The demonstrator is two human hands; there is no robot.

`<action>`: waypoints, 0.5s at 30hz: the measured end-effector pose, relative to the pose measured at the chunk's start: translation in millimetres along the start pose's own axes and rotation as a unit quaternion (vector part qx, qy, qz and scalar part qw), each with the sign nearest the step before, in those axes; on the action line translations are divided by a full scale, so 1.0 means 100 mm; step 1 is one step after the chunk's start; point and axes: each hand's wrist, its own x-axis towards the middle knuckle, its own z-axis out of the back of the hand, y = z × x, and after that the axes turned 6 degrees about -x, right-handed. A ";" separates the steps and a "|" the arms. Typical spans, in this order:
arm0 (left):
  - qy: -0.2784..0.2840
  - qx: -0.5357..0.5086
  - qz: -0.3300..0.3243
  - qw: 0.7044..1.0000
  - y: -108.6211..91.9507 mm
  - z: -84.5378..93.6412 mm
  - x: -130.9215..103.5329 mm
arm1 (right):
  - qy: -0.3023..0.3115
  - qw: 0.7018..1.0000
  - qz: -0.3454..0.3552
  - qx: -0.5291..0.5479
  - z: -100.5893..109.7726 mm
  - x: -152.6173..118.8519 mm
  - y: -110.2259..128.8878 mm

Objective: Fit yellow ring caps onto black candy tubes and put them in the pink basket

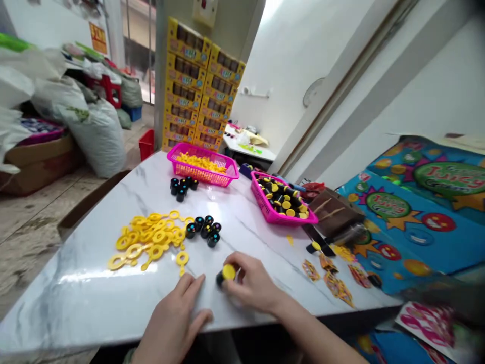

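Near the middle of the near edge of the surface (94, 308), the right hand (253, 283) has its grip closed, thumb and fingers pinching a black piece with a yellow cap (229, 272). The left hand's (170, 316) grip is loosely open just beside it, thumb apart from the fingers. A single yellow ring (182, 265) lies just beyond the left fingertips; towards the left edge spreads a pile of yellow rings (156, 236). A pink basket (275, 216) of black-and-yellow pieces stands by the far right edge.

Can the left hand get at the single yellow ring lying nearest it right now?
Probably yes: the left hand looks empty and lies close to the yellow ring, with nothing visible between them.
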 end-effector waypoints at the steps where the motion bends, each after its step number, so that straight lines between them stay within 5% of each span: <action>1: -0.009 -0.017 -0.024 1.000 0.05 0.01 -0.02 | -0.047 0.998 -0.014 -0.048 0.15 0.08 -0.14; 3: -0.021 -0.051 -0.047 0.997 0.10 0.06 -0.06 | -0.159 0.977 -0.062 -0.132 0.55 0.27 -0.47; 6: -0.015 -0.089 -0.014 0.996 0.05 0.19 -0.10 | -0.253 0.944 -0.130 -0.169 1.16 0.63 -1.06; 9: -0.003 -0.113 0.013 0.994 -0.04 0.28 -0.07 | -0.307 0.912 -0.187 -0.199 1.55 0.97 -1.53; 12: 0.005 -0.129 0.021 0.991 -0.06 0.32 -0.03 | -0.322 0.901 -0.193 -0.217 1.60 1.15 -1.63; 15: -0.001 -0.141 0.024 0.990 -0.06 0.32 -0.01 | -0.305 0.922 -0.134 -0.200 1.23 1.05 -1.27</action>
